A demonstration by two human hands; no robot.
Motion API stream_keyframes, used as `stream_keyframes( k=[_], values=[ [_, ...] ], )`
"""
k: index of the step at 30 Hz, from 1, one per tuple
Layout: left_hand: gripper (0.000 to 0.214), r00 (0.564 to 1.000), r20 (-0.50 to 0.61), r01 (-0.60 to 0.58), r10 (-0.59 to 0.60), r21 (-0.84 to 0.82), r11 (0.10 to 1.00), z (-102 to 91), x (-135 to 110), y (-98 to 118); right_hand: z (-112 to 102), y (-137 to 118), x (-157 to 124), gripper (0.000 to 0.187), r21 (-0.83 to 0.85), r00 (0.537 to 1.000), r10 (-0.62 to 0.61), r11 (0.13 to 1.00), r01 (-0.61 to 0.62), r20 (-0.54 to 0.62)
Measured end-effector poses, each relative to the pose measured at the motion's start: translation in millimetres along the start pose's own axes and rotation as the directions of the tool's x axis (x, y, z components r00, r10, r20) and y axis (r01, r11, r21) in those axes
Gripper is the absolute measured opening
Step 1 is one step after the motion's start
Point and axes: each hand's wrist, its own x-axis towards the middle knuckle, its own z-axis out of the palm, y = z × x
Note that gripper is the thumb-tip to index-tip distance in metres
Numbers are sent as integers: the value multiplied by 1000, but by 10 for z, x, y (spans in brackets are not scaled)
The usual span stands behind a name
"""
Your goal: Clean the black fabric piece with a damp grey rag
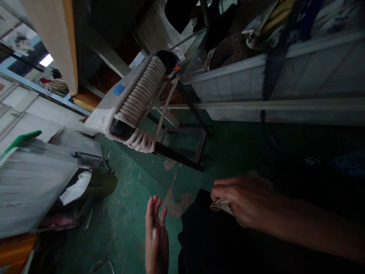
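My left hand (pixel 155 236) is at the bottom centre, fingers stretched out and together, holding nothing, above the green floor. My right hand (pixel 242 198) reaches in from the right with its fingers curled around a small pale crumpled piece of cloth or paper (pixel 221 205), over a black fabric (pixel 205 236) that lies on my lap. Ahead stands a stool-like frame wound with thick pale rope (pixel 142 95), its loose end hanging down (pixel 164 114).
A long white bin (pixel 285 76) full of mixed goods runs along the right. A grey board or table (pixel 34 179) sits at left, with a dark green cylinder holding white paper (pixel 94 184) beside it. The green floor (pixel 128 213) has worn patches.
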Motion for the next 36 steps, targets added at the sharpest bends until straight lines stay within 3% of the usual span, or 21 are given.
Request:
stream_keyframes(
  k=[4,7,10,12,14,16,19,24,28,30,33,36],
  values=[
    [51,1000,11,3,-3,-5,1000,12,-5,-25,12,-17,-28,29,144,999,-48,988,49,-14],
    [51,1000,17,9,-9,-4,1000,31,-2,-30,44,12,-47,24,46,996,-65,997,62,65],
    [51,1000,-5,24,-24,3,1000,38,8,-36,43,43,-63,23,58,999,30,998,-29,-11],
    [50,999,-16,29,-29,1,1000,38,8,-52,40,27,-69,26,176,997,11,984,3,-75],
    [50,1000,-6,27,-27,-4,1000,34,2,-67,50,-4,-74,26,221,996,-71,972,80,-47],
    [50,1000,-2,16,-16,-5,1000,26,-4,-68,63,-15,-82,26,154,994,-105,983,102,16],
    [50,1000,-6,6,-6,-8,1000,16,-4,-41,71,19,-104,27,39,999,-22,999,21,25],
    [47,1000,-5,17,-17,-3,1000,67,-28,-6,158,84,-160,29,148,998,-47,988,51,-33],
    [49,1000,-5,25,-25,17,1000,102,-42,2,267,112,-205,22,53,999,-42,998,42,12],
    [50,1000,-11,18,-18,14,1000,88,-29,-6,279,111,-220,27,114,1000,-8,993,11,-30],
    [50,1000,-15,21,-21,-2,1000,42,-7,-31,256,135,-226,33,236,996,-60,969,72,-60],
    [49,1000,-18,23,-23,-8,1000,5,-1,-40,175,215,-215,27,80,995,-102,992,101,15]
  ],
)
